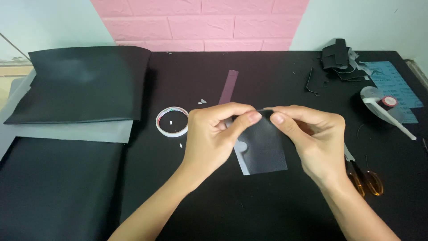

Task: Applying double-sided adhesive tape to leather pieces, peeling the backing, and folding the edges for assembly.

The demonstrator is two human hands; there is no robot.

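The small dark piece [264,147] pinched between the left hand [214,134] and right hand [312,138] looks like thin cloth with a fine, matt weave, backed by a pale grey paper-like layer at its lower edge. The table cover [249,209] is matt black fabric. The large folded sheets [84,82] at the left have a faint leather-like sheen. The tape ring [172,121] is glossy white. The scissors' handles [368,180] are translucent amber plastic. The blue sheet [392,80] looks like rough abrasive paper.
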